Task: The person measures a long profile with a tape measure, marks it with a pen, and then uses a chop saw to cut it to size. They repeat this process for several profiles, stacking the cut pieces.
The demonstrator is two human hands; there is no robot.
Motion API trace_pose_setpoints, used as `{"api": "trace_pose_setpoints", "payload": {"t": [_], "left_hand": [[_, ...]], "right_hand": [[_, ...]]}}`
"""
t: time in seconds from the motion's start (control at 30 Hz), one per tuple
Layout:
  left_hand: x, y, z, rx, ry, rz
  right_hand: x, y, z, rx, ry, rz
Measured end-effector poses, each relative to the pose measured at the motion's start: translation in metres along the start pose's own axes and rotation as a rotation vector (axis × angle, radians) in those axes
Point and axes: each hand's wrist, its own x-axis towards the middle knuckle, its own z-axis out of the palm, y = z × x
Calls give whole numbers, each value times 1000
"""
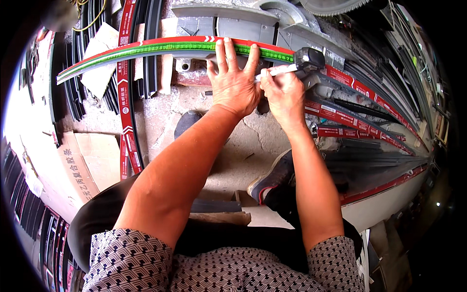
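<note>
A long profile strip with red film [189,40] lies across the saw bench ahead of me, bowed by the lens. Along its near side runs a green tape measure blade [160,47], pulled out to the left from its black case [310,58]. My left hand [234,87] rests on the blade and strip with its fingers stretched and spread. Just right of it, my right hand [283,92] pinches a white marker pen [284,70], slanted, with one end hidden behind the fingers. Whether its tip touches the strip is hidden.
A large toothed saw blade [335,5] sits at the top. Red-filmed profiles [360,121] fan out at the right, and another [125,97] runs front to back at the left. Flattened cardboard [92,158] lies at the left. My shoe [272,177] stands on the concrete floor.
</note>
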Motion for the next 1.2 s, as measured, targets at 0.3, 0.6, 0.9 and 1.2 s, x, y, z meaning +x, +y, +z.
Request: {"api": "trace_pose_setpoints", "payload": {"t": [0.3,0.6,0.9,1.2], "left_hand": [[-1,-2,-1,12,-7,20],[0,-1,-1,71,-3,55],[0,-6,1,64,18,61],[2,1,-5,72,-6,64]], "right_hand": [[1,1,10,214,-9,225],[1,-6,6,346,72,326],[-103,20,-48,283,459,324],[-146,164,2,-284,344,209]]}}
